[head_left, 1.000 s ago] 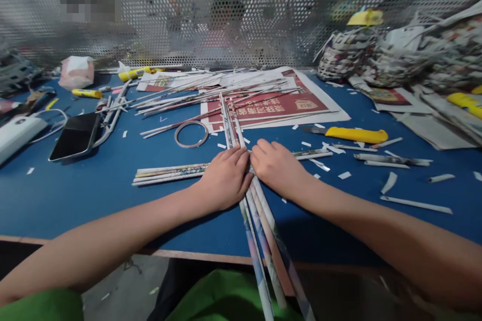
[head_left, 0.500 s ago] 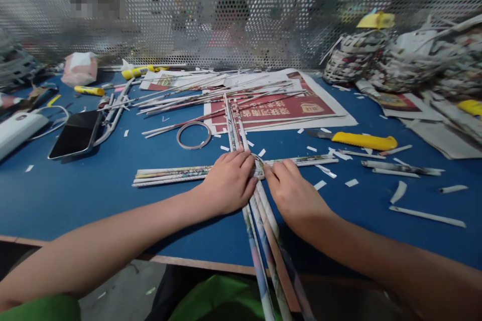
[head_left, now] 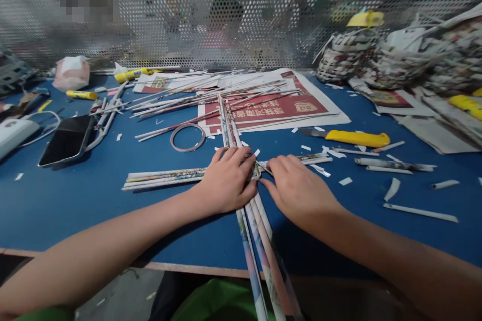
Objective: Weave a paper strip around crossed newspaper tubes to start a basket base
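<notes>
Rolled newspaper tubes lie crossed on the blue table, with one bundle (head_left: 161,179) running sideways and another (head_left: 259,241) running from the newspaper past the near edge. My left hand (head_left: 229,180) grips the crossing from above, its fingers over the tubes and its thumb on the near side. Just to the right, my right hand (head_left: 301,188) pinches a thin dark strand (head_left: 266,169) that leads to the crossing. What the strand is made of I cannot make out. Part of the crossing is hidden under my left fingers.
A yellow utility knife (head_left: 356,138) lies at the right with its blade out, near paper scraps. Left of the tubes are a ring (head_left: 188,138) and a phone (head_left: 68,140). Printed newspaper (head_left: 312,103) and woven paper baskets (head_left: 346,55) are at the back, before a perforated metal screen (head_left: 181,20).
My right hand has drawn slightly to the right, away from the crossing, and more of the strand shows. My left hand stays on the tubes. The whole view has shifted a little.
</notes>
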`<state>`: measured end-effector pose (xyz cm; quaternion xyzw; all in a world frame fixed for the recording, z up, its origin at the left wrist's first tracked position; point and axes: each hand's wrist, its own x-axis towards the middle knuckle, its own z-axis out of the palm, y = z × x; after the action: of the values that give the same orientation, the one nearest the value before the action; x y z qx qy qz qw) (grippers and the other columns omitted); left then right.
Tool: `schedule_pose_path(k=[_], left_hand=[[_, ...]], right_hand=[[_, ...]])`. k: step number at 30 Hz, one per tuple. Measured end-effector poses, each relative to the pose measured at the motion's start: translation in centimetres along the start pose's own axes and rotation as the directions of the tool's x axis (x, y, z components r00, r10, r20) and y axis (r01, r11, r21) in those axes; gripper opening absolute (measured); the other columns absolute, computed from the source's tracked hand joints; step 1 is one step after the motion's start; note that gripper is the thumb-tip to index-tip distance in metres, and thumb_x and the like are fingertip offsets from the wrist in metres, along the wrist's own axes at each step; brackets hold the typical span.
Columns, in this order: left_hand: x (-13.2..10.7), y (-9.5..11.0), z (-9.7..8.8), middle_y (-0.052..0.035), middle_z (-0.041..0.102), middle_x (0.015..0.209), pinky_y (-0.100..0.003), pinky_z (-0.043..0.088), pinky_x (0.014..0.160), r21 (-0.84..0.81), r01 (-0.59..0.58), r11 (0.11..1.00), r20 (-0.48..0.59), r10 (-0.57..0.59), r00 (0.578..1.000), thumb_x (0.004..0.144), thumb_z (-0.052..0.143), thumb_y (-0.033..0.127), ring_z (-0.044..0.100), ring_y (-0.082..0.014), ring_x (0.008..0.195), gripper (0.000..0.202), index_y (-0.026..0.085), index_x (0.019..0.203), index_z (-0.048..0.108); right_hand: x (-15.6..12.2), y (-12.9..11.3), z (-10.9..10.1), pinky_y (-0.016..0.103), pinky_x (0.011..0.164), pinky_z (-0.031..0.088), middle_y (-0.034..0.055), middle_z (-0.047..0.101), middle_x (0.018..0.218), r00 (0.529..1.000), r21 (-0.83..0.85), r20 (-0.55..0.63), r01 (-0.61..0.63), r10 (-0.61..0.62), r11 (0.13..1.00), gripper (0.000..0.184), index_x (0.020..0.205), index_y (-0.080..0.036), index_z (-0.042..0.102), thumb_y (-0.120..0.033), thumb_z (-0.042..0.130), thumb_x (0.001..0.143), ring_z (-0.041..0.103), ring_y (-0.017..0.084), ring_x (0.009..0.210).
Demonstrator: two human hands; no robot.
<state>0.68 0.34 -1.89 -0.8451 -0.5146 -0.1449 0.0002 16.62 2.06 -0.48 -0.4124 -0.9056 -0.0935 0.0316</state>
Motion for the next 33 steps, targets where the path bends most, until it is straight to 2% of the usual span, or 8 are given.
schedule_pose_path(k=[2,5,12,17,21,26,29,33], left_hand=[[0.0,-0.1,0.1,-0.0105,0.047,0.123,-0.043,0.024,0.1,-0.04,-0.019,0.999,0.001,0.02,1.0,0.082,0.035,0.033,0.04,-0.0235,0.115,0.043,0.013,0.119,0.044],[-0.1,-0.3,0.4,-0.0106,0.046,0.126,-0.041,0.021,0.103,-0.079,-0.018,0.997,0.027,0.02,0.999,0.084,0.032,0.034,0.037,-0.0223,0.119,0.045,0.012,0.122,0.042],[0.0,-0.4,0.4,-0.012,0.046,0.126,-0.04,0.025,0.101,-0.094,-0.004,0.996,0.046,0.008,0.999,0.085,0.032,0.033,0.039,-0.0224,0.118,0.046,0.01,0.123,0.041],[-0.1,-0.5,0.4,-0.0104,0.047,0.126,-0.041,0.027,0.1,-0.127,-0.023,0.992,0.023,0.026,0.999,0.084,0.034,0.031,0.039,-0.0216,0.119,0.043,0.014,0.122,0.042],[-0.2,-0.6,0.5,-0.0098,0.048,0.126,-0.041,0.027,0.1,-0.129,-0.038,0.991,0.01,0.04,0.999,0.085,0.033,0.031,0.038,-0.0209,0.12,0.04,0.015,0.12,0.044],[-0.2,-0.6,0.6,-0.0091,0.048,0.125,-0.041,0.028,0.099,-0.083,-0.052,0.995,0.007,0.053,0.999,0.085,0.032,0.033,0.039,-0.0222,0.119,0.041,0.014,0.12,0.045],[-0.1,-0.6,0.5,-0.0093,0.049,0.125,-0.041,0.028,0.099,-0.067,-0.061,0.996,0.017,0.063,0.998,0.086,0.031,0.033,0.039,-0.0227,0.118,0.041,0.014,0.119,0.046],[-0.1,-0.5,0.4,-0.0087,0.047,0.126,-0.04,0.027,0.1,-0.061,-0.072,0.996,0.021,0.074,0.997,0.087,0.029,0.034,0.035,-0.0227,0.121,0.042,0.014,0.119,0.046]], right_hand=[[0.1,0.2,-0.3,0.031,0.062,0.038,0.0109,0.056,0.079,0.99,-0.025,0.102,-0.094,0.096,0.995,0.014,0.083,-0.013,0.052,-0.025,0.046,0.08,0.052,0.023,0.075],[0.3,0.1,-0.4,0.029,0.056,0.037,0.0128,0.059,0.081,0.949,-0.039,0.274,-0.153,0.158,0.987,0.015,0.087,-0.012,0.053,-0.018,0.039,0.083,0.056,0.022,0.073],[0.5,-0.8,-0.6,0.029,0.048,0.033,0.0116,0.063,0.081,0.917,-0.001,0.393,-0.081,0.075,0.997,0.022,0.09,-0.012,0.054,-0.017,0.033,0.085,0.06,0.023,0.067],[0.4,-0.5,-0.5,0.028,0.051,0.033,0.0104,0.062,0.085,0.934,0.106,0.352,0.021,-0.058,0.994,0.021,0.091,-0.013,0.053,-0.015,0.035,0.081,0.058,0.021,0.069],[0.8,0.6,-1.0,0.025,0.05,0.03,0.0053,0.059,0.071,0.938,0.276,0.314,0.058,-0.147,0.959,0.012,0.072,-0.016,0.05,-0.022,0.04,0.078,0.051,0.015,0.059],[1.5,2.1,-1.6,0.023,0.047,0.027,0.0017,0.052,0.059,0.919,0.436,0.341,0.032,-0.198,0.9,0.033,0.058,-0.018,0.044,-0.043,0.042,0.078,0.043,0.011,0.051],[1.5,2.5,-1.3,0.023,0.049,0.027,0.0023,0.053,0.063,0.946,0.434,0.261,0.061,-0.191,0.899,0.027,0.063,-0.017,0.046,-0.033,0.037,0.082,0.044,0.011,0.053],[1.6,2.8,-0.9,0.022,0.05,0.029,0.0025,0.055,0.068,0.961,0.47,0.194,0.084,-0.196,0.878,0.015,0.074,-0.017,0.049,-0.029,0.043,0.08,0.046,0.011,0.056]])
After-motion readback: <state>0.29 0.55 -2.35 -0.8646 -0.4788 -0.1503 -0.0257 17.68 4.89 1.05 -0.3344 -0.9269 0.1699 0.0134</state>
